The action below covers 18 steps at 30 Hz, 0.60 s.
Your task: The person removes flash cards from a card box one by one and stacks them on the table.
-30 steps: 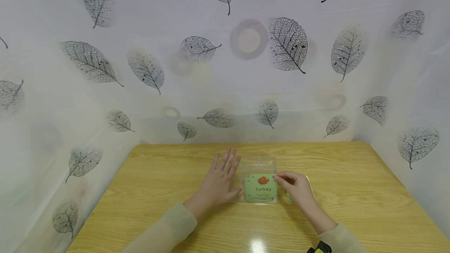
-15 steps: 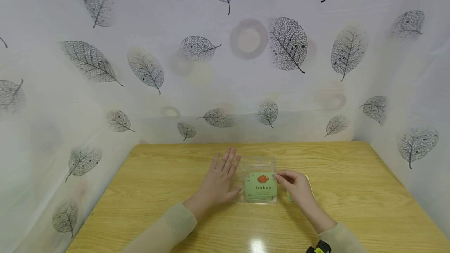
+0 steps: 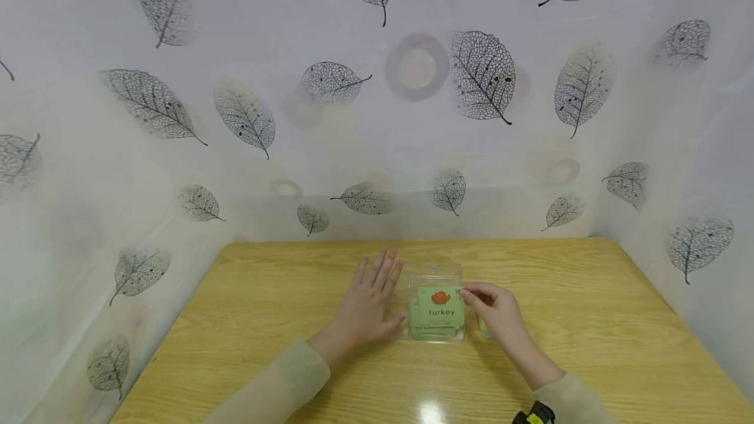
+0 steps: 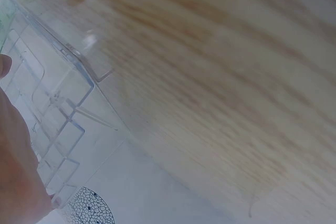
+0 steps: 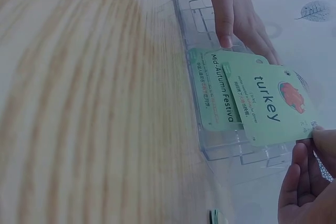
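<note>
A green flash card printed "turkey" [image 3: 440, 306] is pinched at its right corner by my right hand [image 3: 497, 313]. It lies tilted over a second green card, "Mid-Autumn Festival" [image 5: 212, 93], in a clear plastic box [image 3: 434, 270]. The right wrist view shows the turkey card raised at the held side and overlapping the other. My left hand [image 3: 368, 300] lies with straight fingers at the box's left side, its thumb by the box edge. In the left wrist view only part of that hand [image 4: 16, 166] shows, beside the clear box wall [image 4: 73, 87].
A small green-edged thing [image 3: 484, 327] lies on the wooden table [image 3: 283, 371] right of the box, mostly hidden behind the right hand. A leaf-printed white sheet [image 3: 412, 149] stands behind the table and along both sides. A dark wristband [image 3: 535, 414] is on the right arm.
The turkey card has shifted slightly up and away with the right hand, baring more of the card beneath. A pale edge beside the right hand is now out of sight. The left hand stays put.
</note>
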Tool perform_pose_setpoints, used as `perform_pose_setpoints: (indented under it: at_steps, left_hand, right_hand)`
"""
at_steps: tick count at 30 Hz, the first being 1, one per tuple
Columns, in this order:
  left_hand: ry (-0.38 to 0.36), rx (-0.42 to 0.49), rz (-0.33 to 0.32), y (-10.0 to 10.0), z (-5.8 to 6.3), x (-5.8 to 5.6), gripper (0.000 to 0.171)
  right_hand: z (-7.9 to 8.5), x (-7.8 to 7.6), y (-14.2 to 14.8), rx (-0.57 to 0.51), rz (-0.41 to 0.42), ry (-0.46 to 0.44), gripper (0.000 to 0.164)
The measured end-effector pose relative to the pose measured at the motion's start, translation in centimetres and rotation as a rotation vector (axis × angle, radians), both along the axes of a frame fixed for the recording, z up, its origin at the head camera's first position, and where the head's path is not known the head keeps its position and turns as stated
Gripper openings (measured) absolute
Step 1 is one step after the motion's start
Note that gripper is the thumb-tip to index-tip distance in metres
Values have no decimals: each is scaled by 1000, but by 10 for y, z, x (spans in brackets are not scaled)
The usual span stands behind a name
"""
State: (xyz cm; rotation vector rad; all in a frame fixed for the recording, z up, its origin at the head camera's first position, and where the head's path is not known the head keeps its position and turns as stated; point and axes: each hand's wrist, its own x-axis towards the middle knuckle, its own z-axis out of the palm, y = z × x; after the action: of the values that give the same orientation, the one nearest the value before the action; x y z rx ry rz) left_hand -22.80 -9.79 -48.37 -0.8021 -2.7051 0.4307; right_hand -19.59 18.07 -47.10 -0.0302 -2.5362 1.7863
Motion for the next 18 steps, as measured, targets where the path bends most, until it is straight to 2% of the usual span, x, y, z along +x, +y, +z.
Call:
perform_pose_setpoints:
  at_steps: [18]
  left_hand:
    - [8, -4, -5, 0, 1, 2, 103]
  right_hand:
    - [0, -2, 4, -16, -14, 57, 24]
